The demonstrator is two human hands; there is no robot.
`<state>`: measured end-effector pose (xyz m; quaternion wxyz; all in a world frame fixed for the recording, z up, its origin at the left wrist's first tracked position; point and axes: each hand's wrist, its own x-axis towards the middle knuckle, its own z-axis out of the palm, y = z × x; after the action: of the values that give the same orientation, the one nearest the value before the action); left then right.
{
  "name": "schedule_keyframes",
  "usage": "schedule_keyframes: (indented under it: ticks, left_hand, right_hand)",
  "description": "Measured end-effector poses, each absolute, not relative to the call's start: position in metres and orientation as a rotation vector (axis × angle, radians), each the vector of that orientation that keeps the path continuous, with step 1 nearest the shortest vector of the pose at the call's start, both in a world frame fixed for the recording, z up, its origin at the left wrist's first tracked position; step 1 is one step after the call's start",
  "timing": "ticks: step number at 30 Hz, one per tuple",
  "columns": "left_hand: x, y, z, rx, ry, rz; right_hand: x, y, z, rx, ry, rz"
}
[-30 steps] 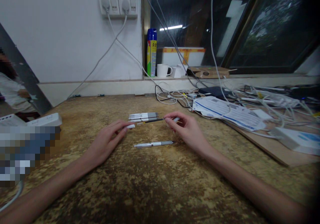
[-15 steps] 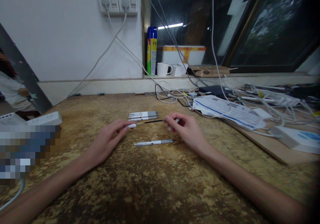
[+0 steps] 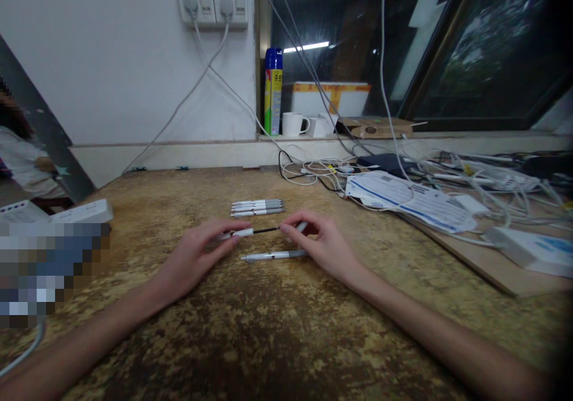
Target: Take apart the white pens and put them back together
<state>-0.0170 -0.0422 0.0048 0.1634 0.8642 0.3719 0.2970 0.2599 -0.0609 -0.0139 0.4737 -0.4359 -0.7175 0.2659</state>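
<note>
My left hand [image 3: 199, 246] is closed on a white pen barrel [image 3: 243, 233], pinched between thumb and fingers. A dark, thin pen refill [image 3: 266, 230] sticks out of the barrel's right end. Its other end sits between the thumb and forefinger of my right hand [image 3: 324, 240]. A small pale pen part [image 3: 302, 227] also shows within the right hand, partly hidden by the fingers. Just in front, a whole white and grey pen [image 3: 271, 256] lies on the table, its right tip covered by my right hand. Behind, several similar pens [image 3: 257, 207] lie side by side.
The worn wooden table [image 3: 250, 341] carries tangled cables [image 3: 313, 171], printed papers [image 3: 403, 198] and a white power strip [image 3: 532, 249] to the right. Another power strip [image 3: 83, 211] is at left. A spray can [image 3: 273, 93] and mug [image 3: 293, 124] stand on the sill. A person [image 3: 22, 162] is at far left.
The refill has gone deeper into the white barrel, so less of it shows. My right hand has moved left and slightly nearer, now overlapping the front pen's tip.
</note>
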Motion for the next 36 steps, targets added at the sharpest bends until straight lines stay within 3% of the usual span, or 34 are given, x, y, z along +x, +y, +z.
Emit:
schedule_keyframes:
  ticks: [14, 20, 36]
  left_hand:
    - [-0.014, -0.045, 0.005, 2.486, 1.092, 0.851]
    - [-0.017, -0.041, 0.007, 2.429, 1.145, 0.877]
    - [-0.015, -0.042, 0.006, 2.391, 1.193, 0.871]
  right_hand:
    - [0.257, -0.055, -0.021, -1.074, -1.657, 0.989]
    - [0.263, -0.054, -0.013, -1.027, -1.608, 0.805]
    - [0.260, -0.058, -0.007, -1.009, -1.476, 0.901]
